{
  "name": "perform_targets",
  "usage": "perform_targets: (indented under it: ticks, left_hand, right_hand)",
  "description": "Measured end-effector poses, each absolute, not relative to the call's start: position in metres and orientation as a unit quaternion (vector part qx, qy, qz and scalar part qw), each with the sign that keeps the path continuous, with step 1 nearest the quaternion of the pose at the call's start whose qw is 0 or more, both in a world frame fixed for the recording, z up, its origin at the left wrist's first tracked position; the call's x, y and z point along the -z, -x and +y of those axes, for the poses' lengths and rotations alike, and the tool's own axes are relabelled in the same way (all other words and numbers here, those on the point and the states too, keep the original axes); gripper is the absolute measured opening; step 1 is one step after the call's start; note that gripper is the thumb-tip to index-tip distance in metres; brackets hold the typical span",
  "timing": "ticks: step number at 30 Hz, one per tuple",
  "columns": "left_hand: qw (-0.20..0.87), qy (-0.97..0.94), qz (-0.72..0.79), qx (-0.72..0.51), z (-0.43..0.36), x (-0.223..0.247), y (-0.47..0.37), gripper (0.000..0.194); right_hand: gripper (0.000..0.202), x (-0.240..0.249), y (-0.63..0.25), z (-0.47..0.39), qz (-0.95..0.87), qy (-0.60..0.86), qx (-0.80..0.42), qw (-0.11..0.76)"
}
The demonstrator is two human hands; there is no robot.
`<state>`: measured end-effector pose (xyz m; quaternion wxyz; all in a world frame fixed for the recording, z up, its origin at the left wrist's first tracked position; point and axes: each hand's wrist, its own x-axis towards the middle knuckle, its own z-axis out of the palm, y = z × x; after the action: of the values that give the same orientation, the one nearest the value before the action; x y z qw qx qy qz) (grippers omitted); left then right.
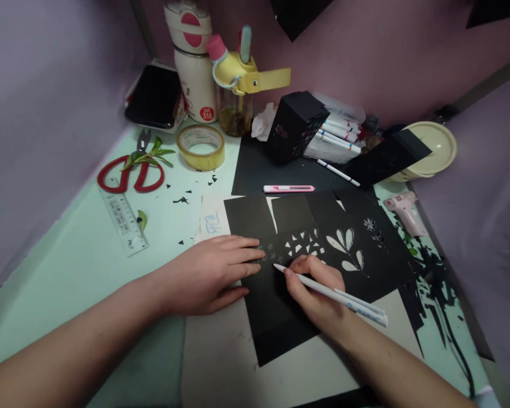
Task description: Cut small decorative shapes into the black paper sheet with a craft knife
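My right hand (318, 283) grips a white pen (338, 296), its tip at the surface of a black sheet of card (280, 328). Small star outlines (268, 253) are drawn on the card just left of the pen tip. To the right, the card has cut-outs: white chips of shapes, a leafy sprig (346, 249) and a small flower. Flat on the card's left edge lies my left hand (221, 275), fingers stretched out and holding nothing. Under the card is a pale grey board (221, 362). A pink craft knife (289, 188) rests beyond the card.
Red-handled scissors (113, 173), a clear ruler (125, 221) and a tape roll (201, 148) lie at the left. Behind stand a white bottle (198, 85), a yellow-lidded bottle (236, 107), a black box (295, 124) and markers (338, 139). Black paper scraps (436, 283) cover the right edge.
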<state>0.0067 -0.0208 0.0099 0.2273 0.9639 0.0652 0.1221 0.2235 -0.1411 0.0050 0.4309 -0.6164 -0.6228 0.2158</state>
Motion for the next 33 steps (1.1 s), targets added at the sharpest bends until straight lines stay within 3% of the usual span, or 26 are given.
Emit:
perform_targets:
  ticks: [14,33]
  left_hand:
    - [0.234,-0.962,0.064,-0.123,-0.020,-0.010,-0.007,0.030]
    - [0.216,-0.968,0.060,-0.116,-0.021,-0.009,-0.007,0.030]
  right_hand:
    - [0.023,0.004,-0.229,-0.145,-0.633,0.595,-0.267,0.418]
    - [0.022,-0.002,-0.226,-0.143,-0.631,0.609,-0.237,0.419]
